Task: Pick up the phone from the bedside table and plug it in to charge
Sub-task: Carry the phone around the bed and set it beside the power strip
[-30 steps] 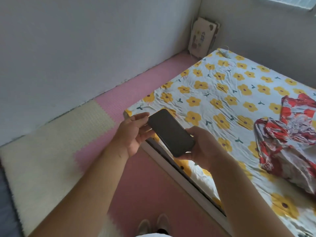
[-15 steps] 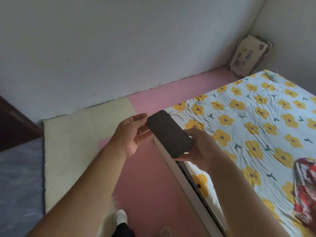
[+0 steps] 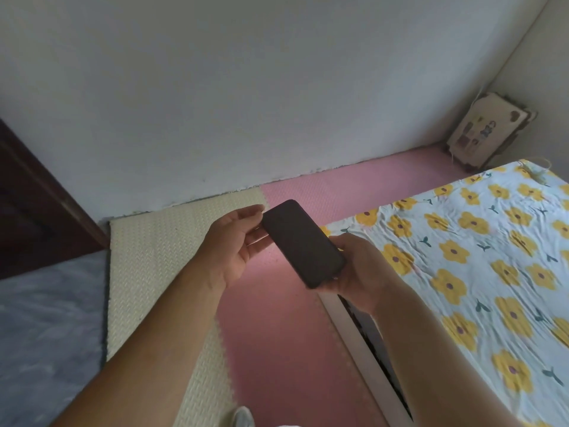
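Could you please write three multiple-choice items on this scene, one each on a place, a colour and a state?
1. Where is the dark rectangular phone?
A. Flat on the bed
B. Held between both hands
C. On the floor mat

2. What colour are the flowers on the white bed sheet?
A. Yellow
B. Blue
C. Purple

3. What state is the phone's screen in?
A. Lit
B. Cracked
C. Dark

Answers:
1 B: the left hand touches its far end, and the right hand cups its near end.
2 A: yellow blooms cover the sheet.
3 C: the face shows no light.
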Action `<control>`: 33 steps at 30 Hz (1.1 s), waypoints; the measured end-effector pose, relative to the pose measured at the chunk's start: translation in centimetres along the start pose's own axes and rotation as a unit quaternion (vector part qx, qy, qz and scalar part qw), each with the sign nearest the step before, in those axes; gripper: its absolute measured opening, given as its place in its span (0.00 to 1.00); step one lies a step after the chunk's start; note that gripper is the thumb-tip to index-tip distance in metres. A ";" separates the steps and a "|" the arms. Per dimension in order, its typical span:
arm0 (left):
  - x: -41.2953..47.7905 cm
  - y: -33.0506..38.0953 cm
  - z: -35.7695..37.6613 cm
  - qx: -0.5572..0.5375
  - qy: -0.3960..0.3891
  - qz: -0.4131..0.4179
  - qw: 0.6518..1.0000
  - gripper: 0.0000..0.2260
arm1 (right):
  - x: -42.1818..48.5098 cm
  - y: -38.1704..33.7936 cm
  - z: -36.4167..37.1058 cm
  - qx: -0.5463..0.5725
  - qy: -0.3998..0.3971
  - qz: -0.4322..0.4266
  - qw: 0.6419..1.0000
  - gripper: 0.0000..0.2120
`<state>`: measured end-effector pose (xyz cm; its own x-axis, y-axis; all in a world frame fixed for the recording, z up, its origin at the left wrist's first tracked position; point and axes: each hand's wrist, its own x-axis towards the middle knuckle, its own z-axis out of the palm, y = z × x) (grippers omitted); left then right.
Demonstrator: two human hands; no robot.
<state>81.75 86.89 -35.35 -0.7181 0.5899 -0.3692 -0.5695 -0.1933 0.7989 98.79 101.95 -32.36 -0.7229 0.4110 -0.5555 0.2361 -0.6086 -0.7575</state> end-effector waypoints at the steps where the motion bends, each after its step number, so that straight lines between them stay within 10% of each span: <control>1: 0.4 0.9 -0.7 0.000 0.001 0.002 1.000 0.07 | 0.5 0.0 1.1 0.001 -0.003 -0.002 1.000 0.20; 33: 25.8 12.6 -0.8 -0.003 0.033 -0.011 0.999 0.08 | 26.1 -12.5 7.6 0.016 -0.061 0.009 0.998 0.11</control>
<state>55.79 99.05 -35.17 -0.7301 0.5412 -0.4173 -0.5874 -0.1849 0.7879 72.03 115.16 -34.83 -0.7931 0.3158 -0.5208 0.2302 -0.6363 -0.7363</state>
